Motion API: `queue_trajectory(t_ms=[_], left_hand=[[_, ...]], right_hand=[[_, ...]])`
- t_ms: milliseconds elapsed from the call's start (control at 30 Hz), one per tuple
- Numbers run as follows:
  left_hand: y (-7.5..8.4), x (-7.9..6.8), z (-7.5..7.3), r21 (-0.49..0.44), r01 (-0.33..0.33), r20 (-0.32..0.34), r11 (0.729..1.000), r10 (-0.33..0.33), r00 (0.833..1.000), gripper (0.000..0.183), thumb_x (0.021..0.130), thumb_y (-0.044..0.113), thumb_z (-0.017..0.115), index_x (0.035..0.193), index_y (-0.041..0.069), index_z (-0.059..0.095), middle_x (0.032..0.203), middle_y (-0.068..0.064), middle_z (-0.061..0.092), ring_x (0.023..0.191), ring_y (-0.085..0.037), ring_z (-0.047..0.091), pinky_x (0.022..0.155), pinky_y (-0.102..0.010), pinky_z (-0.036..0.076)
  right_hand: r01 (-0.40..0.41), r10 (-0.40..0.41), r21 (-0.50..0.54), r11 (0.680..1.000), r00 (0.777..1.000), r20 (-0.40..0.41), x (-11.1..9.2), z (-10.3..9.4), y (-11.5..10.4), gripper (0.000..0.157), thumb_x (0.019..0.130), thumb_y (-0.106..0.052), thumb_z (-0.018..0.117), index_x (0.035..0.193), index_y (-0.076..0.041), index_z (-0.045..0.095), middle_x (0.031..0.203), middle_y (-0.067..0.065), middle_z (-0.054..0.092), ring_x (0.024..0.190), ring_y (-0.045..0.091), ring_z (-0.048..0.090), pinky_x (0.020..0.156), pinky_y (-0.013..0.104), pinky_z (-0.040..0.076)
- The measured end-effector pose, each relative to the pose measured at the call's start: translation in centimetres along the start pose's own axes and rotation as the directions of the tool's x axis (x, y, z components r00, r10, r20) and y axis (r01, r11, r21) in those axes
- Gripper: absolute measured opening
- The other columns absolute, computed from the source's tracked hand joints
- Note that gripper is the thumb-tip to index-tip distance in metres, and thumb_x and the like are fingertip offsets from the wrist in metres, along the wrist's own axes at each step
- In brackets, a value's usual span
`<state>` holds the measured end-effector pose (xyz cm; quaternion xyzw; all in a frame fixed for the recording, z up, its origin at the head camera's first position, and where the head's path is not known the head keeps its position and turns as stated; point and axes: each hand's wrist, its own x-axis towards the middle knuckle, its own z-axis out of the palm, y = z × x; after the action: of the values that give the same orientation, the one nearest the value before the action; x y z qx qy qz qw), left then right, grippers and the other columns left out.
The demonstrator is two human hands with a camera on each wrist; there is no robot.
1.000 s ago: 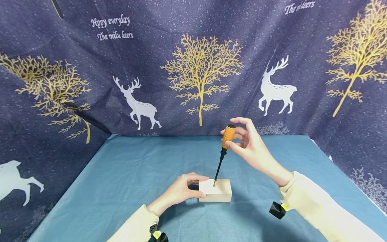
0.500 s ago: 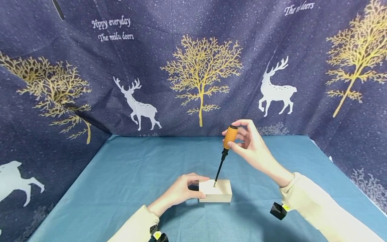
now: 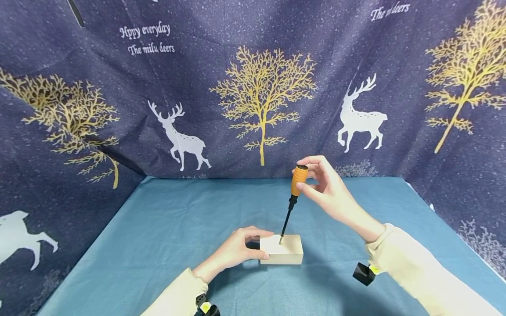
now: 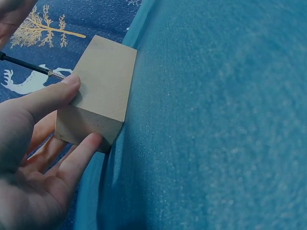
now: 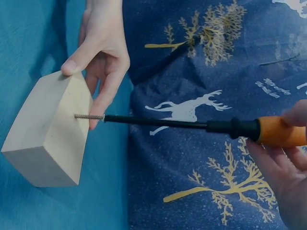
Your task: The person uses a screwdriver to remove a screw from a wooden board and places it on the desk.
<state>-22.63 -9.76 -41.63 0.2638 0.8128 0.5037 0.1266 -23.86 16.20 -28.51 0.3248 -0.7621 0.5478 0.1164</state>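
Note:
A pale wooden block (image 3: 290,248) lies on the blue cloth. My left hand (image 3: 239,246) grips its left end, thumb on the near side and fingers on the far side. In the right wrist view a threaded screw (image 5: 88,116) stands in the block's top face, with part of its thread showing. The black shaft of a screwdriver (image 5: 158,121) meets the screw's head. My right hand (image 3: 330,193) holds the screwdriver's orange handle (image 3: 299,181) between thumb and fingers, above the block. The tool leans a little to the right.
Blue cloth (image 3: 178,219) covers the table. Behind it hangs a dark blue curtain (image 3: 237,26) printed with white deer and golden trees. A black wrist camera (image 3: 363,274) hangs below the right sleeve, and another (image 3: 209,309) sits at the left sleeve.
The screwdriver's handle tipped slightly right, then back left, as the fingers of my right hand shifted around it. My left hand and the block have stayed in place.

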Motion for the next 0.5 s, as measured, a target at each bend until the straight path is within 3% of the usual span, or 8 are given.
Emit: queue_trajectory(t_ms=[100,167,333,500], left_hand=[[-0.02,0.00,0.00,0.005,-0.004,-0.002,1.000,0.004,1.000,0.049,0.077,0.032,0.076,0.123,0.027,0.062,0.122,0.004,0.059,0.113,-0.018,0.058,0.099,-0.040,0.047],[-0.05,0.03,0.04,0.008,-0.005,-0.004,1.000,0.005,1.000,0.049,0.077,0.032,0.077,0.123,0.027,0.062,0.122,0.003,0.059,0.113,-0.018,0.058,0.099,-0.040,0.047],[-0.11,0.09,0.13,0.016,-0.002,-0.010,1.000,0.002,1.000,0.049,0.076,0.031,0.077,0.122,0.026,0.063,0.121,0.002,0.060,0.112,-0.018,0.059,0.098,-0.039,0.047],[-0.09,0.08,0.13,0.013,-0.004,-0.007,1.000,0.004,1.000,0.049,0.076,0.031,0.077,0.123,0.024,0.063,0.122,0.000,0.059,0.112,-0.019,0.059,0.098,-0.040,0.047]], right_hand=[[0.039,-0.044,0.075,0.996,0.997,0.063,0.01,-0.19,-0.03,0.040,0.094,0.002,0.049,0.131,-0.005,0.036,0.124,0.008,0.056,0.114,0.018,0.058,0.088,0.027,0.054],[0.033,-0.038,0.072,0.997,0.996,0.079,0.03,-0.19,0.00,0.041,0.094,-0.001,0.050,0.132,-0.008,0.036,0.125,0.005,0.056,0.114,0.018,0.058,0.089,0.029,0.053],[-0.027,0.028,-0.023,0.999,0.999,0.028,-0.02,-0.06,0.21,0.046,0.091,-0.010,0.060,0.131,-0.016,0.038,0.113,0.009,0.057,0.099,0.012,0.063,0.074,0.033,0.058],[-0.021,0.021,-0.019,1.000,1.000,-0.015,-0.20,-0.04,0.17,0.046,0.089,-0.006,0.061,0.130,-0.013,0.041,0.106,0.015,0.058,0.088,0.013,0.064,0.070,0.037,0.058]])
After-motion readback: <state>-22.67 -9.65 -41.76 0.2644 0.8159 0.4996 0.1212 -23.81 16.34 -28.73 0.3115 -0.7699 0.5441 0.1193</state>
